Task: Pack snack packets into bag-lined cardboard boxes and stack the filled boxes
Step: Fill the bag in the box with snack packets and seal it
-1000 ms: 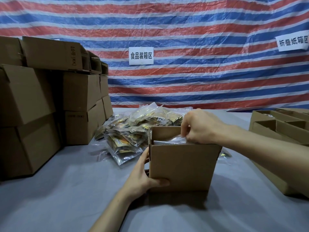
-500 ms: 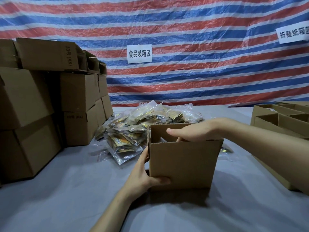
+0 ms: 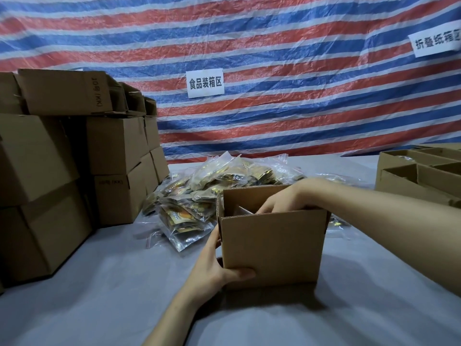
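An open brown cardboard box (image 3: 272, 245) stands upright on the grey table, near me. My left hand (image 3: 212, 268) grips its lower left corner, thumb across the front face. My right hand (image 3: 284, 198) reaches over the right wall and down into the box with fairly straight fingers, whose tips are hidden by the front wall. A bit of clear plastic (image 3: 240, 211) shows inside beside those fingers. Just behind and to the left of the box lies a heap of clear-bagged snack packets (image 3: 199, 193).
Closed cardboard boxes (image 3: 50, 171) are stacked three high along the left side. Several open-topped boxes (image 3: 424, 176) stand at the right edge. A striped tarp (image 3: 274, 46) with a white sign (image 3: 205, 82) hangs behind. Grey tablecloth (image 3: 99, 295) stretches in front.
My right hand went from pinching the plastic at the box's top, to lying flat over the opening, to dipping down inside. My left hand kept its grip on the corner.
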The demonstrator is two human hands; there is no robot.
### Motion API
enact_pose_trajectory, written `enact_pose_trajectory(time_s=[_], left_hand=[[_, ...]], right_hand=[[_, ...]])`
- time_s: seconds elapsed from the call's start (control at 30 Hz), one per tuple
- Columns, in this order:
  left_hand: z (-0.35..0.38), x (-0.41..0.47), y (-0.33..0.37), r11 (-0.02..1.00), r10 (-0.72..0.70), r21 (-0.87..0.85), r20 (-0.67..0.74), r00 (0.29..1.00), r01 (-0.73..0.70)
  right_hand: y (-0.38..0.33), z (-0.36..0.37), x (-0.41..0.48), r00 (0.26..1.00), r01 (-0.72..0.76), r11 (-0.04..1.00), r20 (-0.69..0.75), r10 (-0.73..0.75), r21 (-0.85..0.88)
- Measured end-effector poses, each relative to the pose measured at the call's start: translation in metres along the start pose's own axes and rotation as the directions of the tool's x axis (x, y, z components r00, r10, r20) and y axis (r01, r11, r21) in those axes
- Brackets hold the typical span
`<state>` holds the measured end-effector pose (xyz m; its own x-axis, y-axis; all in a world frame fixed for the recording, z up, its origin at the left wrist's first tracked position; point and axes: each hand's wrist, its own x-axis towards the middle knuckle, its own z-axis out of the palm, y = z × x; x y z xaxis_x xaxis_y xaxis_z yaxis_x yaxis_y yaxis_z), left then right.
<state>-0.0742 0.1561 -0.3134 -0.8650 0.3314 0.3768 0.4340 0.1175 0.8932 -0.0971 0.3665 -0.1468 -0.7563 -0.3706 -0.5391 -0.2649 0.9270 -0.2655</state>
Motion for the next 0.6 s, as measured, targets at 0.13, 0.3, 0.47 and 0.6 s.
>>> enact_pose_trajectory(time_s=[0.13,0.3,0.47,0.6], left_hand=[[-0.001,0.001,-0.002,1.0,0.01,-0.001,0.002,1.0,-0.01],[-0.001,0.002,-0.003,1.0,0.017,0.009,0.01,1.0,-0.017],[0.0,0.002,-0.001,1.0,0.025,0.012,0.003,1.0,-0.025],[0.0,0.002,-0.002,1.0,0.025,0.009,0.004,1.0,-0.025]], right_hand=[[-0.006,0.0,-0.003,0.97,0.133,0.99,-0.21,-0.121,0.043],[0.0,0.002,-0.011,0.966,0.156,0.986,-0.216,-0.141,0.056],[-0.002,-0.001,-0.012,0.972,0.048,0.998,-0.229,-0.053,-0.029],[-0.004,-0.004,-0.018,0.939,0.062,0.993,-0.332,-0.092,-0.101]])
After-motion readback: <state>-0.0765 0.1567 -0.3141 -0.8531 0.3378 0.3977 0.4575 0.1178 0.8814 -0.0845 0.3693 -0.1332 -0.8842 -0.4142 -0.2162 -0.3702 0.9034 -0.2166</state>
